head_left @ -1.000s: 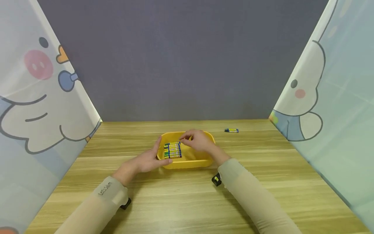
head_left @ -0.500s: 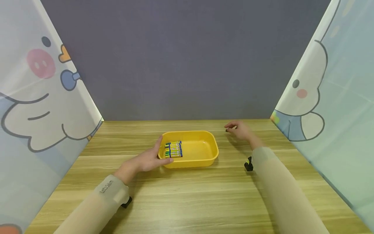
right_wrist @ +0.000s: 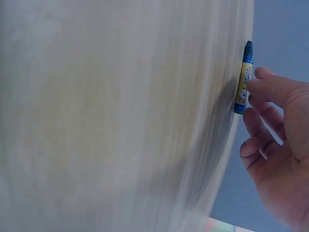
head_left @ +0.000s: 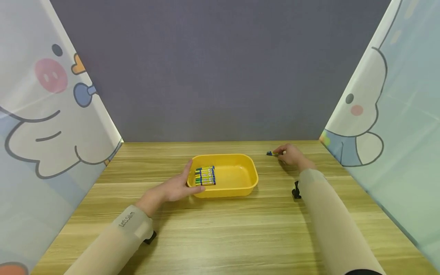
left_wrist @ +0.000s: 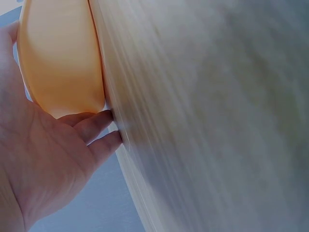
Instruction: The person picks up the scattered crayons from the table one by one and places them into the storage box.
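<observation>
A yellow plastic tray [head_left: 237,193] sits mid-table, with several crayons [head_left: 205,176] in yellow and blue wrappers lying in a row at its left end. My left hand [head_left: 173,188] holds that end, the thumb along the front rim and the index finger up the left side. In the left wrist view, the other fingers bend against the tray's wall [left_wrist: 65,58]. To the right of the tray, near the table's back edge, my right hand [head_left: 292,156] pinches a dark-blue-tipped crayon [right_wrist: 245,72] with thumb and fingertips, close to the tabletop. Fingers partly cover its wrapper.
The wood-grain table [head_left: 220,233] ends at a dark grey panel [head_left: 220,72] behind. Cartoon-printed sheets [head_left: 38,152] stand at the left and right sides. Black wrist-camera mounts [head_left: 296,190] stick out below the sleeves.
My right hand has left the tray's inside and moved right to the crayon by the back edge, then shifted slightly further right. My left hand has stayed on the tray.
</observation>
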A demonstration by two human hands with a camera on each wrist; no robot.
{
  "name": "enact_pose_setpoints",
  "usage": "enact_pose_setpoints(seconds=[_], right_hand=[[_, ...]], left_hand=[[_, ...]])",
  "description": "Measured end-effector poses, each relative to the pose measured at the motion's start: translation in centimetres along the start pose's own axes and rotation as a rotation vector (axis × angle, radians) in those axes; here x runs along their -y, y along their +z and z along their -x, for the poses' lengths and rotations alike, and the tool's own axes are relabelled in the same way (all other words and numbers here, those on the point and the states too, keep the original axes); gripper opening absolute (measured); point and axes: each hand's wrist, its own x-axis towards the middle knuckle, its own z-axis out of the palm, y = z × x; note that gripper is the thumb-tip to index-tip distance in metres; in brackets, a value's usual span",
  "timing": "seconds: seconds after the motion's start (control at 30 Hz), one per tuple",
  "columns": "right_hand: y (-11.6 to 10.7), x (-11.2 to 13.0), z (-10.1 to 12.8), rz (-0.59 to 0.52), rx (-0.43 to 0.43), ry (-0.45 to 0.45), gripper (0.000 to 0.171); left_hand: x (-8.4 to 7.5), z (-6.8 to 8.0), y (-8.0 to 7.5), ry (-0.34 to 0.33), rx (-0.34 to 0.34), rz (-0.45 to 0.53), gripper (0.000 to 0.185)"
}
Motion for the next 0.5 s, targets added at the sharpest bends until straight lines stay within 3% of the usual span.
enact_pose_setpoints(seconds=[0.27, 0.5], right_hand=[[0.19, -0.17, 0.03, 0.004, 0.018, 0.009, 0.037], [0.22, -0.32, 0.47, -0.066, 0.038, 0.052, 0.034]], left_hand=[[-0.42, 0.03, -0.12, -0.006, -0.003, -0.007, 0.129], [-0.28, -0.03, 0.02, -0.006, -0.004, -0.011, 0.13]])
